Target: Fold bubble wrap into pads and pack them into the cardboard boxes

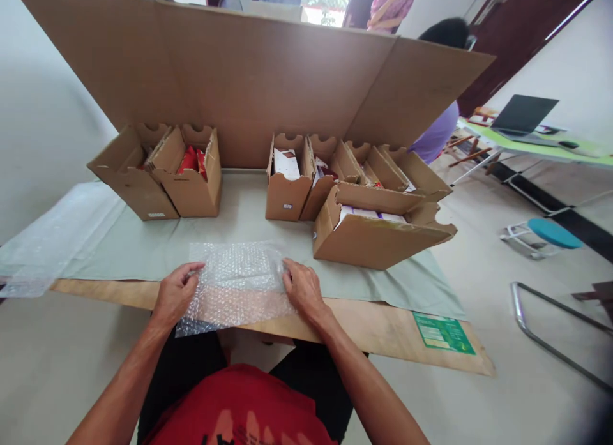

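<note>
A clear sheet of bubble wrap (242, 276) lies over the front of the table, its near edge hanging past the wooden border. My left hand (179, 290) pinches the sheet's left edge between thumb and fingers. On the opposite side, my right hand (302, 285) grips the right edge the same way. The sheet is spread flat between both hands. Just beyond my right hand stands a long cardboard box (383, 241) with white and purple packs inside.
Two cardboard boxes (191, 189), one with red packets, stand at the back left. Several more boxes (288, 199) stand back right, before a tall cardboard panel (268, 81). More clear plastic sheeting (71, 228) drapes over the left end. Other people are partly visible behind the panel.
</note>
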Tool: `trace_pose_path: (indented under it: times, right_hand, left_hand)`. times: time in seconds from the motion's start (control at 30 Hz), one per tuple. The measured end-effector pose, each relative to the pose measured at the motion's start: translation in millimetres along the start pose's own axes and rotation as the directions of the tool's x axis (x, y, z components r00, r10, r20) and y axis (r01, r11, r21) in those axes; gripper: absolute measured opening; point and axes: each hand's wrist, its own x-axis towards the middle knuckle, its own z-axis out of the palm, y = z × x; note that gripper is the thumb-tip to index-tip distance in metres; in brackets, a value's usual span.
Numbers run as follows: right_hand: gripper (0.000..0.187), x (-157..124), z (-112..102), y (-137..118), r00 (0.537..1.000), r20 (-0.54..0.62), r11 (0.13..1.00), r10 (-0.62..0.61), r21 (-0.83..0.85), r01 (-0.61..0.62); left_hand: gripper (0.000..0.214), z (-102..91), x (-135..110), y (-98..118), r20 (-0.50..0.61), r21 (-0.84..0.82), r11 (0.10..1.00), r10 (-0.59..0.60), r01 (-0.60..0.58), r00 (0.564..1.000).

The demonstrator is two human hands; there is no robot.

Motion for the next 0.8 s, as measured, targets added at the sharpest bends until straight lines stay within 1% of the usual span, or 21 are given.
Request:
trace_pose_path:
  times: [0.07,0.13,0.2,0.27,0.33,0.43,0.5,0.53,0.6,0.63,0.7,0.8]
  right_hand:
    - [0.037,0.2,-2.3,1.3,1.0,-0.001,1.0,-0.013,0.012,0.013]
    - [0.036,-0.3,-8.9,6.8,0.999,-0.044,1.0,-0.001,0.007,0.001]
    - [0.035,2.9,-16.6,13.0,0.991,-0.131,1.0,0.006,-0.012,-0.008]
    - [0.033,10.1,-22.0,17.7,0.984,-0.179,0.998,0.014,-0.06,-0.025]
    - [0.032,17.5,-23.8,20.6,0.987,-0.157,0.992,0.032,-0.117,-0.051]
    - [0.026,19.5,-22.2,23.7,0.992,-0.112,0.984,0.053,-0.164,-0.071]
    - [0.024,14.8,-21.4,25.3,0.991,-0.125,0.982,0.053,-0.174,-0.074]
    - [0.026,12.5,-21.5,25.2,0.989,-0.141,0.982,0.047,-0.175,-0.072]
    - [0.029,12.6,-21.2,21.3,0.983,-0.185,0.986,0.014,-0.162,-0.045]
    - [0.031,16.3,-20.1,16.8,0.979,-0.201,0.989,-0.013,-0.149,-0.017]
    - [0.036,31.3,-14.0,2.6,0.977,-0.199,0.992,-0.074,-0.111,0.053]
    - [0.045,63.6,4.4,-24.8,0.984,-0.095,0.987,-0.153,-0.058,0.148]
  left_hand:
    - [0.047,-0.2,0.3,3.5,-0.015,-0.005,0.999,0.05,-0.05,0.999]
    - [0.042,1.1,6.3,10.2,-0.025,-0.008,0.993,0.121,-0.122,0.992]
    - [0.039,5.6,18.8,18.6,-0.031,0.013,0.976,0.218,-0.218,0.975]
    - [0.038,13.7,36.1,26.0,-0.012,0.086,0.949,0.304,-0.302,0.952]
    - [0.038,23.1,54.1,29.4,0.025,0.171,0.922,0.348,-0.347,0.937]
    - [0.039,31.3,71.2,25.8,0.05,0.239,0.906,0.348,-0.349,0.936]
    - [0.043,30.4,72.5,21.0,0.025,0.276,0.896,0.356,-0.349,0.934]
    - [0.045,29.1,70.8,19.4,0.006,0.313,0.879,0.377,-0.36,0.926]
    - [0.045,28.9,65.7,20.3,-0.016,0.409,0.821,0.443,-0.399,0.896]
    - [0.043,31.4,63.5,23.1,-0.007,0.455,0.783,0.479,-0.424,0.878]
    - [0.04,43.5,61.5,32.6,0.069,0.506,0.712,0.529,-0.487,0.846]
    - [0.045,73.3,64.3,48.1,0.261,0.512,0.63,0.534,-0.584,0.804]
